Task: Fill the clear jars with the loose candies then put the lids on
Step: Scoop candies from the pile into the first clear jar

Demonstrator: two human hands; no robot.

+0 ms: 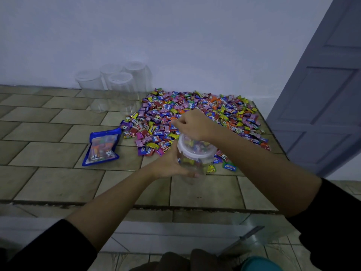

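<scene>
Left hand (170, 165) grips clear jar (196, 161), part-filled. Right hand (193, 124) over jar mouth, fingers bunched; hold unclear.

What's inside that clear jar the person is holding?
Colourful wrapped candies show through the top and clear wall of the jar. The left hand grips its side and the right hand sits over its far rim, so some of the contents are hidden.

A blue candy bag (101, 146) is lying flat on the left half of the tiled tabletop (48, 132), clear window facing up. A white wall (175, 36) is rising behind the far edge, and a grey panelled door (322, 104) is standing beyond the right edge.
</scene>
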